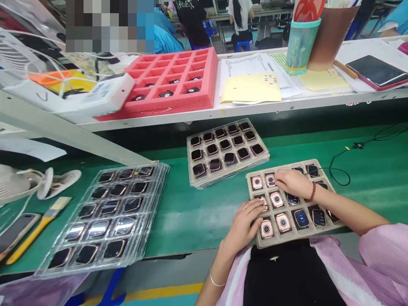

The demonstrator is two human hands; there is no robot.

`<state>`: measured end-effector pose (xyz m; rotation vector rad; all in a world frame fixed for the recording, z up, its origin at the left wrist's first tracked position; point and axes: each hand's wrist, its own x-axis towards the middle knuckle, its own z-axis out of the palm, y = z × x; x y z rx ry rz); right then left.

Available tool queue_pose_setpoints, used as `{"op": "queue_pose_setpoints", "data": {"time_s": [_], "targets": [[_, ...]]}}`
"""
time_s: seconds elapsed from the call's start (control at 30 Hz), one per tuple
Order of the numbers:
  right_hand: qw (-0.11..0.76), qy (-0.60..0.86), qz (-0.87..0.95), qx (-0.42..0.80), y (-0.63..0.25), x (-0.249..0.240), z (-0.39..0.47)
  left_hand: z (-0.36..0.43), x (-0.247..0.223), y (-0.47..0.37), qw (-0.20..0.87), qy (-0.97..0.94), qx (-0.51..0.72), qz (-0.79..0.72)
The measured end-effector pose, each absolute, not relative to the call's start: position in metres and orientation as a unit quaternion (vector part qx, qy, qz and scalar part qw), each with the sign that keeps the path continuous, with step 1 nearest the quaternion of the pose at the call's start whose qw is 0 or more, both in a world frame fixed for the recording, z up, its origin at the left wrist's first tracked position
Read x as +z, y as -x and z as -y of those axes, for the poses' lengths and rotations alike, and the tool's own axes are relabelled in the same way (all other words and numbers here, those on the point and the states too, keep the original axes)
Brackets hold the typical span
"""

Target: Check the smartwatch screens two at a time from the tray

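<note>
A beige compartment tray (304, 233) full of smartwatches lies in front of me. Some lie back up, like the rose-gold watch (283, 222); others are face up, including a watch with a lit blue screen (301, 218). My left hand (245, 222) rests at the tray's left edge, fingers stretched over a back-up watch (262, 203) and thumb apart. My right hand (295, 183) is closed, its fingertips at a back-up watch (270, 179) in the far row. A thin black cable (340, 183) runs behind this hand; its end and anything in the fingers are hidden.
Stacked clear trays of watches stand left (149, 208) and at the middle back (228, 149). A brush (35, 236), phone (19, 231) and small fan (15, 182) lie far left. The shelf above bears a red foam tray (172, 104), papers (251, 87) and a teal cup (301, 49).
</note>
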<state>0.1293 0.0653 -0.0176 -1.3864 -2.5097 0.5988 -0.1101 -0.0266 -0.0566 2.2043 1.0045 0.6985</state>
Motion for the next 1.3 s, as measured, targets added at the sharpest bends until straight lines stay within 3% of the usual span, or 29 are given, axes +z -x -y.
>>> {"op": "queue_pose_setpoints", "data": {"time_s": [0.57,0.83,1.07,1.2,1.3], "targets": [[0.102,0.478,0.821,0.295,-0.141,-0.025,-0.091,0.027,-0.053,0.111,0.302,-0.835,0.264,-0.377],[0.14,0.487,0.83,0.232,-0.136,-0.014,-0.075,0.026,-0.052,0.111,0.303,-0.835,0.265,-0.375],[0.014,0.374,0.897,0.237,-0.141,0.001,-0.025,0.027,-0.054,0.112,0.302,-0.834,0.277,-0.37],[0.056,0.401,0.866,0.293,-0.14,-0.001,-0.022,0.027,-0.054,0.112,0.307,-0.831,0.285,-0.367],[0.057,0.419,0.868,0.262,-0.139,-0.003,-0.023,0.027,-0.053,0.112,0.307,-0.829,0.289,-0.366]]}}
